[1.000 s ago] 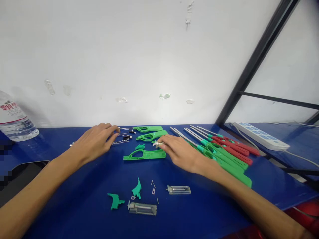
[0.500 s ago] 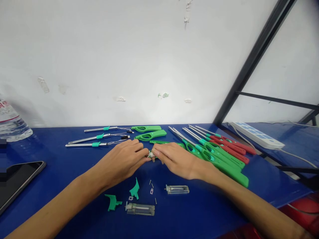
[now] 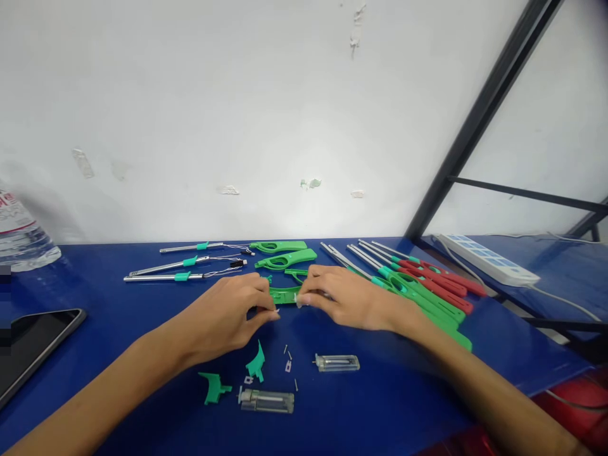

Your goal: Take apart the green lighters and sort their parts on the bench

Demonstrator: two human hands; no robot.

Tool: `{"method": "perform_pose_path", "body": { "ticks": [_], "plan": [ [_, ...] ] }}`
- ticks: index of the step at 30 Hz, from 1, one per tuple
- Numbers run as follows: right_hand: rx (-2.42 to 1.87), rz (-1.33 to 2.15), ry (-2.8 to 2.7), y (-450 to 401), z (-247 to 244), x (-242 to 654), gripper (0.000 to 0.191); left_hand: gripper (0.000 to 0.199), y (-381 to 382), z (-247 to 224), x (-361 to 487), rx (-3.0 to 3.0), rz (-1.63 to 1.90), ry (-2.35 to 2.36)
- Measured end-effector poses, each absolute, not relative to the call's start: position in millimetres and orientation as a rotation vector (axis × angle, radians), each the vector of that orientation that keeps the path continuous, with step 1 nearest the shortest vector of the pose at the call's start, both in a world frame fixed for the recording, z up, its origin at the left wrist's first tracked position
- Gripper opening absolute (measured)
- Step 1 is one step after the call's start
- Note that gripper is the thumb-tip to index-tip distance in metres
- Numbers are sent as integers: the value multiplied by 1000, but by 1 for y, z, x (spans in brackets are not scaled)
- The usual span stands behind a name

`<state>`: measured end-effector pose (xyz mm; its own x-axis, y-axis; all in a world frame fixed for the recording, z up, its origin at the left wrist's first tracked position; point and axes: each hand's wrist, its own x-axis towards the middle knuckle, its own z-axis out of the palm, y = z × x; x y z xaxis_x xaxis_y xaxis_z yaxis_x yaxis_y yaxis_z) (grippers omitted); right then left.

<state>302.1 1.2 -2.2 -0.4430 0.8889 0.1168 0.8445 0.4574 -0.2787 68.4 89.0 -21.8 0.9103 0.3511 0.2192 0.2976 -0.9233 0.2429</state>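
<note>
Left hand (image 3: 237, 308) is pinching a tiny white bit (image 3: 277, 310), right hand (image 3: 339, 294) is pinching a small pale part (image 3: 298, 301) by the green shell (image 3: 282, 296), can't tell if they're touching. Red print on the bottle (image 3: 29, 253) is getting cropped, so unreadable. Counter (image 3: 380, 408) is showing between the hands, its back edge running along the wall (image 3: 285, 95).

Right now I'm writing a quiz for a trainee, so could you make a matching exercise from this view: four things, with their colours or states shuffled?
Things:
1. Right hand
2. Phone
3. Two small tanks
4. Power strip

Descriptions:
A. White with blue
B. Pinching a small pale part
C. Dark screen, at the far left
D. See-through

Pairs: 1-B, 2-C, 3-D, 4-A
</note>
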Motion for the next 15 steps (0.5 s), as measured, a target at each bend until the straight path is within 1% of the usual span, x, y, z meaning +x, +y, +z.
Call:
{"method": "perform_pose_path", "body": {
  "ticks": [3, 6, 7, 9, 12, 15],
  "plan": [
    [-1442, 474, -2535, -3, 6, 304, 27, 12, 89, -21, 67, 2774, 319, 506],
    [-1445, 633, -2558, -5, 9, 303, 30, 10, 87, -20, 68, 2705, 254, 483],
    [-1473, 610, -2544, -5, 10, 303, 31, 13, 87, -20, 69, 2694, 241, 477],
    [-1548, 449, -2490, -3, 8, 306, 30, 19, 86, -19, 69, 2709, 251, 494],
    [-1689, 125, -2379, 5, 2, 314, 26, 22, 88, -19, 69, 2809, 352, 587],
    [-1810, -70, -2319, 11, -6, 323, 24, 26, 96, -21, 67, 2911, 473, 718]
  ]
}}
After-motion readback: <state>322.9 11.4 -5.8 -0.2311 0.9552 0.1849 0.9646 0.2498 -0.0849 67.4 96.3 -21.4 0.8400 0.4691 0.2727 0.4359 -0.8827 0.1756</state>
